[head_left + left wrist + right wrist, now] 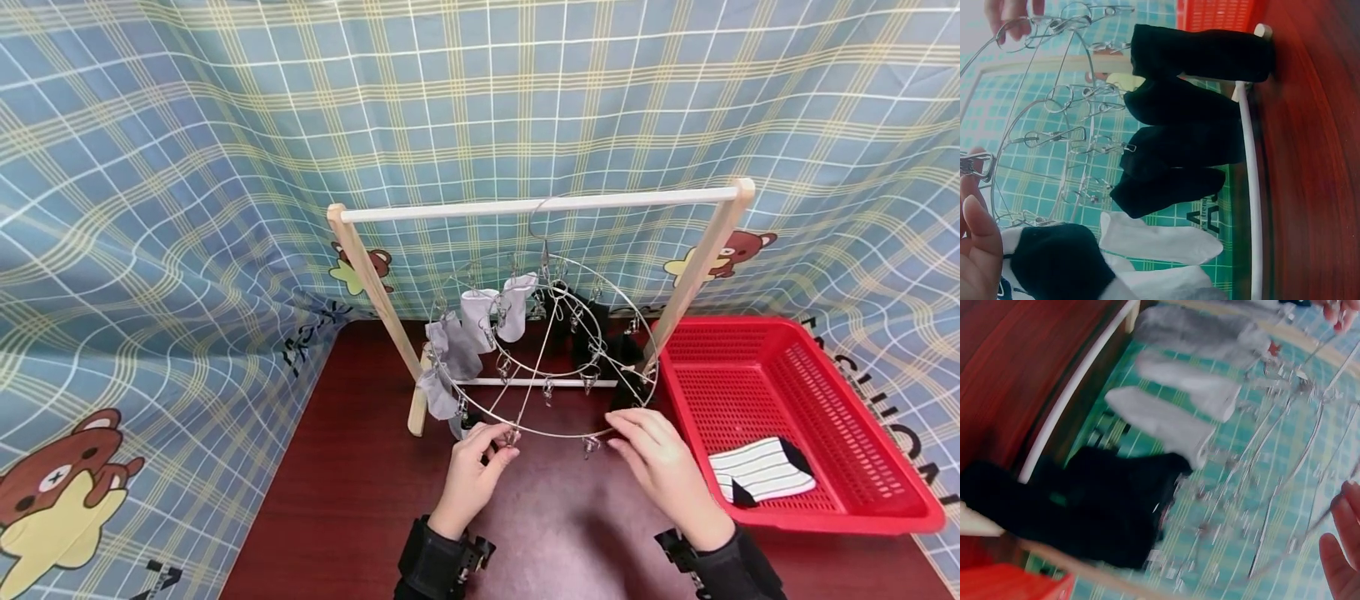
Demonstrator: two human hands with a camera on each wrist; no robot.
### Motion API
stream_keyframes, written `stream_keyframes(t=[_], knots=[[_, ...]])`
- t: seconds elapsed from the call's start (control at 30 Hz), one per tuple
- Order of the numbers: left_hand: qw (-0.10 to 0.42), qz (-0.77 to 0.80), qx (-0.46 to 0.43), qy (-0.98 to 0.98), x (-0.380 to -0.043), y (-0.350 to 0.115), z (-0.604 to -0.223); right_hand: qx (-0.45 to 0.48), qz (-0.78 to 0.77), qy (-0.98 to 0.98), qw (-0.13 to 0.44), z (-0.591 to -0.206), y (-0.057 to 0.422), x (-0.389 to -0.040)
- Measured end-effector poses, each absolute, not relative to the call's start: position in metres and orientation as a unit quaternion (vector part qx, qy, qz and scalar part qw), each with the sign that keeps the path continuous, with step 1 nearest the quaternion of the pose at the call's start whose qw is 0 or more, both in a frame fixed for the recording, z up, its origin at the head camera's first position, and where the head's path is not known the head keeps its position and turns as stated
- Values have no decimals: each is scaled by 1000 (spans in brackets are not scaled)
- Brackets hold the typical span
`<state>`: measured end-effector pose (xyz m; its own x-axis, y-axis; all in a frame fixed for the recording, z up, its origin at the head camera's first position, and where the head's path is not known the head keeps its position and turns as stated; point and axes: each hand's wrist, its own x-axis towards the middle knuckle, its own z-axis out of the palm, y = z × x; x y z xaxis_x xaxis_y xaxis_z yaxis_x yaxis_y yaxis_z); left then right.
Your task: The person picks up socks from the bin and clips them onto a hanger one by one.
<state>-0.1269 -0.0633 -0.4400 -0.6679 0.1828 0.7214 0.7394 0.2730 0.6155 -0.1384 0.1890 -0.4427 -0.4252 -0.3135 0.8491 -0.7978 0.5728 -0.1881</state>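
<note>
A round wire drying hanger (558, 435) with metal clips hangs by its hook from a wooden rack. At its front edge my left hand (476, 471) pinches a metal clip (975, 165) with thumb and fingers. My right hand (656, 454) is at the front right of the outer ring, fingers fairly straight; its fingertips are at the wire. Grey socks (459, 350) and white socks (517, 308) hang on the left and back. Several black socks (1204, 55) hang on the right. A white and black sock (1060, 262) hangs near my left hand.
To the right stands a red plastic basket (873, 467) holding a striped white sock (761, 468) with black ends. The rack's white top bar (465, 210) spans above the hanger. A plaid cloth (480, 108) surrounds the dark red table (330, 483).
</note>
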Motion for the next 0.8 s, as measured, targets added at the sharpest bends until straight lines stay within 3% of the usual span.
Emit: stream_keyframes(t=[0.2,0.33,0.63,0.8], knots=[[266,-536,-300,-743,-127,-61,-441,282,287,-823,402,-451,229,-137],[263,-543,-301,-739,-128,-61,-443,237,262,-860,369,-459,251,-139],[258,-541,-277,-751,-125,-60,-441,233,221,-884,340,-454,274,-156],[260,-543,-273,-750,-123,-59,-441,204,170,-926,267,-451,303,-181]])
